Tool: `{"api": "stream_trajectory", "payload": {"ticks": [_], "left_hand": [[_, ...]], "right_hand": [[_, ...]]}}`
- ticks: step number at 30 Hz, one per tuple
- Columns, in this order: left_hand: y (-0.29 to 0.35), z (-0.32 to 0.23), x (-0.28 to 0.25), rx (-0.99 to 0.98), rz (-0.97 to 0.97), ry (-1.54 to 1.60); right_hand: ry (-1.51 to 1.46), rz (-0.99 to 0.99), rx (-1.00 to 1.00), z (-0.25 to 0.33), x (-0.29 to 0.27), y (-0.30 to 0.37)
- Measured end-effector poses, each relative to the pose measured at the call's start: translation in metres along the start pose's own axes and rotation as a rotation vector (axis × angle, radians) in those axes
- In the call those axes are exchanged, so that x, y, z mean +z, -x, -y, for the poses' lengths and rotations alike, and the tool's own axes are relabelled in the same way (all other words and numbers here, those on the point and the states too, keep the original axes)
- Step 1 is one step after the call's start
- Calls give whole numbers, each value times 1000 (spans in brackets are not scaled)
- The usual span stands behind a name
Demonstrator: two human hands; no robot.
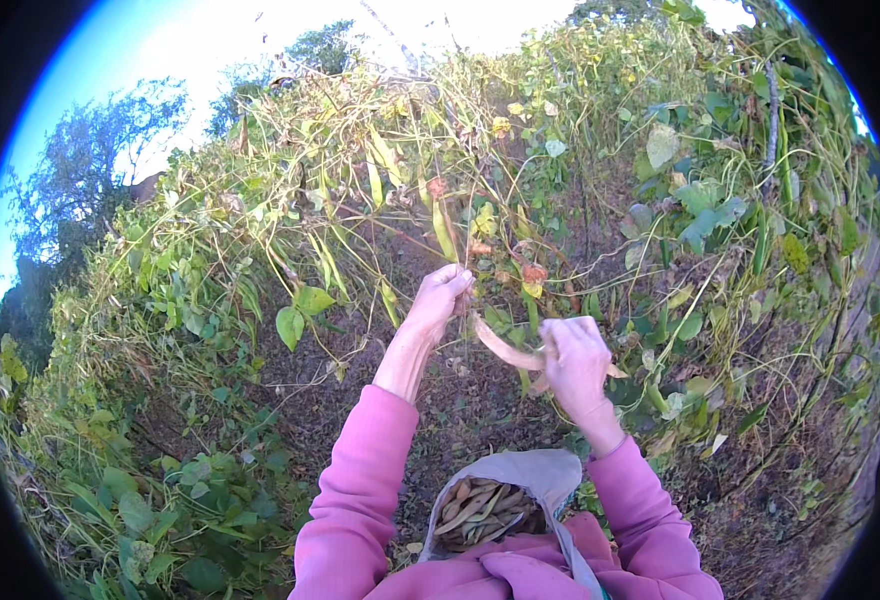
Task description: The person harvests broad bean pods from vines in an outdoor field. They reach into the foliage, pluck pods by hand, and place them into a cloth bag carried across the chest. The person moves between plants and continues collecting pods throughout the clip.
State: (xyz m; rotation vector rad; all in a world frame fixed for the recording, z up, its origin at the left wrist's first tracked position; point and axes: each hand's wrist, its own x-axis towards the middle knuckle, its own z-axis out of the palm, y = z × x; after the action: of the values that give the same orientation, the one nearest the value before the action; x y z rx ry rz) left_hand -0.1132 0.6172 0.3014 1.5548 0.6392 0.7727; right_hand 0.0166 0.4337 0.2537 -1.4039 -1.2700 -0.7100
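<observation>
My right hand is closed around dry, tan bean pods; one long curved pod sticks out to the left of the fist, and a tip shows on its right. Up and to the left, my left hand pinches a thin bean vine stem, fingers pressed together. Just above it hangs a yellow-green bean pod. Below both hands, against my body, a pale cloth bag gapes open. Inside it lies a heap of dried bean pods.
Tangled bean vines arch across the front, with several green and yellowing pods dangling. Denser foliage stands at the right, around an upright stick. Low leafy plants cover the near left. Dry litter lies on the ground.
</observation>
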Motion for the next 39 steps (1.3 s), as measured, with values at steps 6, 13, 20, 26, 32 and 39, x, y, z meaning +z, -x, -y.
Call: {"api": "stream_trajectory", "payload": {"ticks": [6, 13, 20, 26, 32, 39], "left_hand": [[7, 5, 11, 64, 34, -139], [18, 5, 22, 100, 31, -199], [22, 19, 23, 100, -3, -169], [17, 15, 21, 116, -209, -234], [23, -6, 5, 263, -94, -102], [139, 102, -36, -16, -324, -377]], "right_hand": [[-717, 458, 686, -17, -6, -12], [-166, 572, 229, 17, 19, -19], [-156, 603, 245, 9, 28, -20], [-254, 586, 218, 21, 25, 1], [-842, 344, 821, 19, 21, 57], [-1190, 429, 1072, 21, -4, 107]]}}
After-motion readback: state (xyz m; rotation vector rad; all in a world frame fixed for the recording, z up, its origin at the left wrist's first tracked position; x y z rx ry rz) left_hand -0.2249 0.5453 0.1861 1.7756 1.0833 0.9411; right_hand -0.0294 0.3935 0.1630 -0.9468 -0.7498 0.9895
